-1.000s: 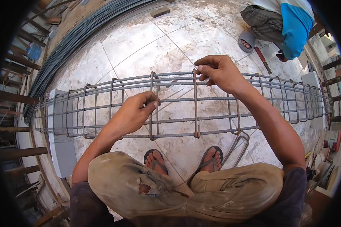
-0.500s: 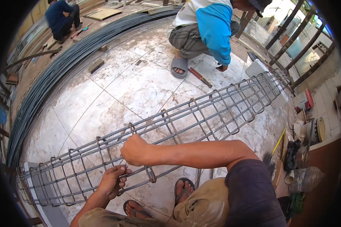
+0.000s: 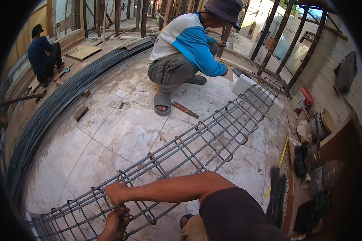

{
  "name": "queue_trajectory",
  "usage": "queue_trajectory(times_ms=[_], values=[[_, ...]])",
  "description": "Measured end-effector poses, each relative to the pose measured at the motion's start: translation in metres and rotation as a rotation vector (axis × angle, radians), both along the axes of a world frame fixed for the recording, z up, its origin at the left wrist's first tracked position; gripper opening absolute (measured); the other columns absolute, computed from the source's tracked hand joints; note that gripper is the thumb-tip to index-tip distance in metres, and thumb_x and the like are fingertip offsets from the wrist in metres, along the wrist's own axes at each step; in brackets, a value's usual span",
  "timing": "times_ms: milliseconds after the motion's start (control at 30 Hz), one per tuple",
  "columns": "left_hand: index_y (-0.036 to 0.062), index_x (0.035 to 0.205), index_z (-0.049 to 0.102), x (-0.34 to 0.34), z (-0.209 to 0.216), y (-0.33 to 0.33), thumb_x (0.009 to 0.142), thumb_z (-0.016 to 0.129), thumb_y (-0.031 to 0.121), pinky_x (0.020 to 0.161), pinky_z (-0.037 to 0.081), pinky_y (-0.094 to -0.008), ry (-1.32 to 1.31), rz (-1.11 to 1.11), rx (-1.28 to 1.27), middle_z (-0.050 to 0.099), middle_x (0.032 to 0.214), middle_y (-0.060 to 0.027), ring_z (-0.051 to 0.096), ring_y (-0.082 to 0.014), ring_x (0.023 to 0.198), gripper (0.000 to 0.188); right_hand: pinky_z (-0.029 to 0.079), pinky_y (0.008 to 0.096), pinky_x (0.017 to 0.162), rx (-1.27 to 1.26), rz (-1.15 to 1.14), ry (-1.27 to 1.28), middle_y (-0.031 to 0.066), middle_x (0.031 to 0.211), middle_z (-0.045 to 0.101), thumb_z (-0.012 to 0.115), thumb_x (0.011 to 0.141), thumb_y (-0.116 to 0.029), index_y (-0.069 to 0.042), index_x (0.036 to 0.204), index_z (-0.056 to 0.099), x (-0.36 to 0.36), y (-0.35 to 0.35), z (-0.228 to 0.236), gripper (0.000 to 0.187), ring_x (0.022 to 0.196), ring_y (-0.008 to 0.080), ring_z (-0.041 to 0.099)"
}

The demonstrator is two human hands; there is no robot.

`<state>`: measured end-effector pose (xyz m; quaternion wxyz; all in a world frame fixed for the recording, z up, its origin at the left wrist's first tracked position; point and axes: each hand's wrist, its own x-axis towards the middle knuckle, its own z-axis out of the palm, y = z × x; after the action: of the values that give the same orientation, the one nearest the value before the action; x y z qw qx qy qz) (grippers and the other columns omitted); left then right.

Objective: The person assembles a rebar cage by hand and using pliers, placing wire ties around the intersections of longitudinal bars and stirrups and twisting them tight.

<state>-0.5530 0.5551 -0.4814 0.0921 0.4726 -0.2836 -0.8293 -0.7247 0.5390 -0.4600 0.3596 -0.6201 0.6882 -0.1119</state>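
Observation:
A long cage of steel rebar [image 3: 157,164], made of lengthwise bars with square stirrups around them, runs slantwise in front of me. My right hand [image 3: 116,193] is closed in a fist at the cage's upper bars, beside a stirrup. Just below it, my left hand [image 3: 116,221] has its fingers curled together at a lower bar. Whatever either hand grips is hidden behind the fingers. White blocks stand under the cage, one at the far right [image 3: 245,85] and one at the near left [image 3: 33,227].
Across the cage a co-worker in a blue and white top [image 3: 185,44] squats beside red-handled pincers [image 3: 185,109]. A bundle of rebar [image 3: 56,108] curves along the left. Another person [image 3: 42,56] sits behind it. Dark wire [image 3: 275,193] and a yellow strip [image 3: 277,164] lie at right.
My view has tilted up, so the cage and my hands appear lower and further left. Both hands stay at the cage. The co-worker has raised a hand from near the floor.

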Motion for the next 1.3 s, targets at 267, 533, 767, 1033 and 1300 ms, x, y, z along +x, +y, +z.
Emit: queue_trajectory(times_ms=[267, 533, 767, 1033, 1300], values=[[-0.0076, 0.148, 0.050, 0.003, 0.023, 0.005, 0.100, 0.058, 0.008, 0.077, 0.058, -0.0356, -0.185, -0.375, -0.388, 0.068, 0.122, -0.0175, 0.070, -0.0259, 0.105, 0.051, 0.062, 0.0484, 0.074, -0.233, -0.028, -0.021, 0.0309, 0.093, 0.073, 0.074, 0.070, 0.004, 0.009, 0.088, 0.069, -0.011, 0.029, -0.005, 0.019, 0.093, 0.0456, 0.074], [-0.0009, 0.130, 0.070, -0.012, 0.050, 0.016, 0.095, 0.063, 0.005, 0.074, 0.056, -0.0401, -0.429, -0.747, -1.233, 0.076, 0.093, -0.0199, 0.072, -0.0254, 0.078, 0.036, 0.059, 0.0540, 0.069, -0.457, -0.039, -0.042, 0.0314, 0.081, 0.070, 0.069, 0.069, 0.002, 0.005, 0.081, 0.069, -0.021, 0.037, -0.002, 0.012, 0.083, 0.0493, 0.073], [0.0004, 0.122, 0.067, -0.033, 0.037, 0.027, 0.100, 0.058, 0.017, 0.080, 0.052, -0.0567, -0.480, -0.818, -1.323, 0.071, 0.090, -0.0259, 0.069, -0.0461, 0.090, 0.029, 0.058, 0.0476, 0.078, -0.445, -0.171, -0.205, 0.0255, 0.090, 0.074, 0.069, 0.085, -0.008, 0.003, 0.099, 0.076, -0.053, 0.064, 0.004, 0.019, 0.088, 0.0416, 0.075], [0.0018, 0.127, 0.073, -0.035, 0.020, 0.028, 0.101, 0.057, 0.021, 0.080, 0.053, -0.0485, -0.418, -0.657, -1.140, 0.073, 0.086, -0.0248, 0.072, -0.0429, 0.087, 0.036, 0.057, 0.0324, 0.075, -0.210, -0.280, -0.445, 0.0122, 0.089, 0.077, 0.074, 0.093, -0.009, 0.003, 0.104, 0.076, -0.062, 0.072, 0.020, 0.017, 0.085, 0.0147, 0.072], [-0.0013, 0.115, 0.078, -0.035, -0.009, 0.025, 0.095, 0.064, 0.013, 0.074, 0.055, -0.0448, -0.218, -0.324, -1.046, 0.075, 0.086, -0.0237, 0.074, -0.0357, 0.078, 0.028, 0.059, 0.0378, 0.076, -0.395, 0.039, -0.373, 0.0171, 0.093, 0.076, 0.068, 0.092, 0.000, 0.001, 0.105, 0.075, -0.071, 0.111, 0.025, 0.014, 0.085, 0.0292, 0.076]])
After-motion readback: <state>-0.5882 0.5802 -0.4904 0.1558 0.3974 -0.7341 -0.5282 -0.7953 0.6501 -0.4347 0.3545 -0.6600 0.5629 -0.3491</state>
